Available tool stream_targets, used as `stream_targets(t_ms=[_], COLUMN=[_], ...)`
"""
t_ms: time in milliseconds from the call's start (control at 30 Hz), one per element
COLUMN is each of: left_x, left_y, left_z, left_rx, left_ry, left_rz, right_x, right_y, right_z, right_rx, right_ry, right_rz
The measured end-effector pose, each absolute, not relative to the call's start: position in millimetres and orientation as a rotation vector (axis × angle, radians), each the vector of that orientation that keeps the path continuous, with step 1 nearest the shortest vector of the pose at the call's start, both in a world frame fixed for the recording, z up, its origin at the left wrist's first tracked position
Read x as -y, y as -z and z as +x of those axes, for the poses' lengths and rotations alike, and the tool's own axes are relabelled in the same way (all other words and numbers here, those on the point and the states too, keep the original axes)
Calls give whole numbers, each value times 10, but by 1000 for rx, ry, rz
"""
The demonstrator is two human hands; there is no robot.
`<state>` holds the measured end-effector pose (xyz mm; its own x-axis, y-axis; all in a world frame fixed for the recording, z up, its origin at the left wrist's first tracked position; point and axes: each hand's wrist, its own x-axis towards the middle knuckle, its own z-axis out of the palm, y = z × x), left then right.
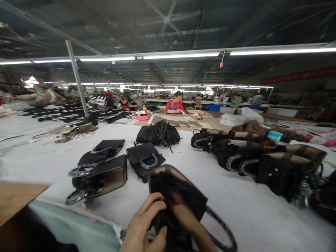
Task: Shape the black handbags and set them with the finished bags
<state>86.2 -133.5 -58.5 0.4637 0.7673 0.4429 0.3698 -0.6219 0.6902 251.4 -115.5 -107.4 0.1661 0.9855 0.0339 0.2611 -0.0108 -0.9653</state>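
Observation:
A black handbag (181, 178) stands tilted at the front edge of the white-topped table, its mouth facing me. My left hand (147, 222) holds the bag's left side, fingers bent over the edge and thumb lower down. Inside the mouth is my right hand (181, 206); its fingers are blurred and partly hidden in the dark interior. One looped bag handle (223, 227) sticks out at the lower right. Just beyond lies another black bag (145, 159) with a plastic-wrapped handle. To its left, an open black bag (105, 178) shows a beige lining.
A row of black bags (236, 154) lines the right side, with a teal-lidded jar (272, 138) among them. Black strips (164, 133) lie heaped at the middle back. Across the table a person in red (177, 105) works. A metal post (77, 78) rises on the left.

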Motion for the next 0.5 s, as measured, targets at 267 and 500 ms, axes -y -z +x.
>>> stream_targets(t_ms=[267, 500], left_x=[1245, 1260], left_y=[526, 479], left_z=[846, 893], left_rx=[-972, -927], left_ry=[-902, -864], left_rz=[2129, 2115], right_x=[1801, 1847], right_y=[949, 1250], right_z=[2671, 2577], right_rx=[1444, 1624], right_ry=[-696, -664], right_rz=[-1599, -1787])
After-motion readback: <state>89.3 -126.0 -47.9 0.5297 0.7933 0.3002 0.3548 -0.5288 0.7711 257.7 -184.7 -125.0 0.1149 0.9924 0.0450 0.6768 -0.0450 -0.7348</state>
